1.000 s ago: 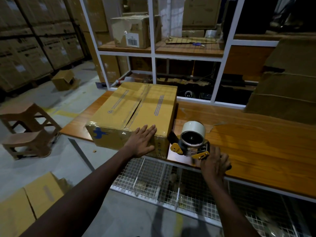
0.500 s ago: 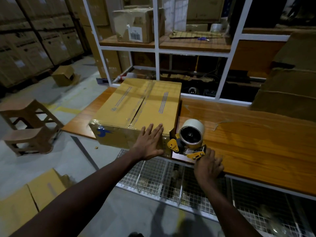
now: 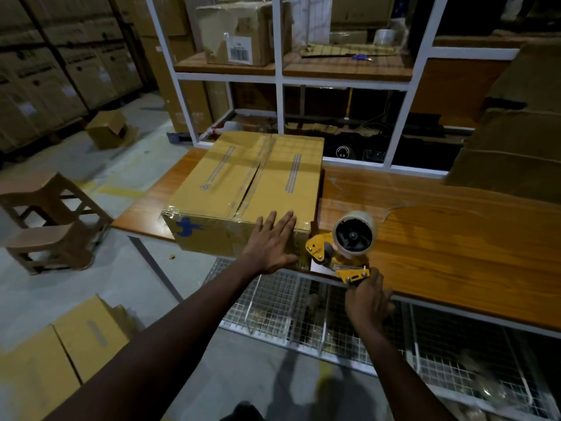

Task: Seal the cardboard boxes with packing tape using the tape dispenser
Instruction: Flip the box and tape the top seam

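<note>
**Q:** What lies nearest the viewer?
**A:** Flattened cartons (image 3: 76, 338) on the floor, lower left. Wire-mesh bins (image 3: 303, 311) sit beneath the table's front edge.

**Q:** How are the 2 hands placed?
**A:** The right hand (image 3: 368, 302) has its fingers curled round the handle of the tape dispenser (image 3: 337, 259). The dispenser stands at the front edge of the wooden table (image 3: 455, 238), tape roll (image 3: 353, 235) uppermost, just beside the box's near right corner. The left hand (image 3: 271, 241) has straight, spread fingers. Its palm is flat against the front face of the cardboard box (image 3: 249, 183), with the fingertips over the top edge.

**Q:** Where is the box?
**A:** At the table's left end, flaps closed, glossy tape over its near edge, a blue mark on its front.

**Q:** And beyond?
**A:** 2 brown stools (image 3: 45, 220) at left. Behind the table, white-framed shelving (image 3: 279, 86) holds 1 labelled carton (image 3: 239, 31).
</note>
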